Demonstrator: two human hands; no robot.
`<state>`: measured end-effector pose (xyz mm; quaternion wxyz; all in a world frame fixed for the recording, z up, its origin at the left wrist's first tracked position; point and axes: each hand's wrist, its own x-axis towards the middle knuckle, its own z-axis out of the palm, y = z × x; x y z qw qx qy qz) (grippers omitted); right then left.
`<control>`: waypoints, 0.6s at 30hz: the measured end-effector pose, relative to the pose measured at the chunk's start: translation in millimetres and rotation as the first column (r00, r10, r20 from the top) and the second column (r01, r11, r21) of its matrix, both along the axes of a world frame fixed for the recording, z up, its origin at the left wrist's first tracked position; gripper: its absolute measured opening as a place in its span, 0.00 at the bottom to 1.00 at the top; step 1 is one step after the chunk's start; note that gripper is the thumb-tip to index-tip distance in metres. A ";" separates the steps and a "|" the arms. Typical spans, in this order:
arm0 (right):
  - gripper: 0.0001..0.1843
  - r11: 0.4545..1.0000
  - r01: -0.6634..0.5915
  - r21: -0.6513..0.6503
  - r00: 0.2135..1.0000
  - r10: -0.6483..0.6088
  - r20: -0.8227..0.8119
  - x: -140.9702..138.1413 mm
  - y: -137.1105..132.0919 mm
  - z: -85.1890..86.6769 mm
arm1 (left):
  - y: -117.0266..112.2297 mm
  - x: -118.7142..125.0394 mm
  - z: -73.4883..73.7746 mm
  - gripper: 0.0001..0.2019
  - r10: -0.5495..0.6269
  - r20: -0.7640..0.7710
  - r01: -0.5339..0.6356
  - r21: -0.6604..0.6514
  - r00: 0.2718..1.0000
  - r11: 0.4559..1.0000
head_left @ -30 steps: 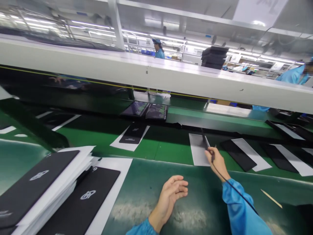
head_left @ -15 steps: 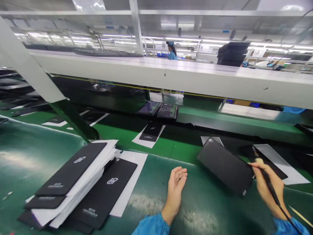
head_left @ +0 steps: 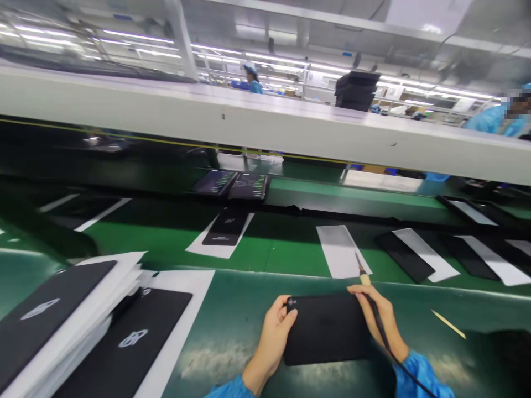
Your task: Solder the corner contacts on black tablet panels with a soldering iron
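Observation:
A black tablet back cover (head_left: 326, 331), plain side up with a small camera hole at its upper left corner, is held just above the green bench. My left hand (head_left: 270, 333) grips its left end, thumb on top. My right hand (head_left: 384, 315) pinches the upper right corner and also holds a soldering iron (head_left: 365, 277), whose tip points up and away from the cover. The iron's cord runs down past my right sleeve. Beyond the cover, a white paper sheet (head_left: 342, 254) lies on the green belt.
A stack of black covers interleaved with white paper (head_left: 53, 309) stands at left, beside another logo cover (head_left: 133, 340). More covers on paper, like this one (head_left: 226, 226), lie along the belt. A thin yellowish stick (head_left: 448, 324) is at right. A white shelf beam (head_left: 249, 119) crosses above.
The cover has come left and toward me, turning level. My left hand, empty before, now grips its left end. The right hand still holds cover and soldering iron. The view has swung right.

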<state>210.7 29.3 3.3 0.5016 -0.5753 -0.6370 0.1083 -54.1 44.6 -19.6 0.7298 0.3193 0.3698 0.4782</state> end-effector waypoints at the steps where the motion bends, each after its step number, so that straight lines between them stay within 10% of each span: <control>1: 0.13 1.000 -0.005 0.023 0.999 0.004 0.037 0.1 0.6 2.0 | 1.4 -0.4 -2.4 0.20 0.003 -0.011 -0.003 -0.008 1.000 1.000; 11: 0.17 1.000 -0.024 0.011 0.977 0.026 -0.211 2.5 -27.3 22.0 | -3.4 2.2 14.3 0.22 -0.007 0.005 0.007 -0.040 1.000 0.999; 18: 0.11 0.977 -0.188 -0.101 0.696 0.061 -0.715 -46.3 -36.0 9.7 | -8.1 6.8 17.4 0.22 0.031 -0.015 -0.032 -0.070 0.999 0.997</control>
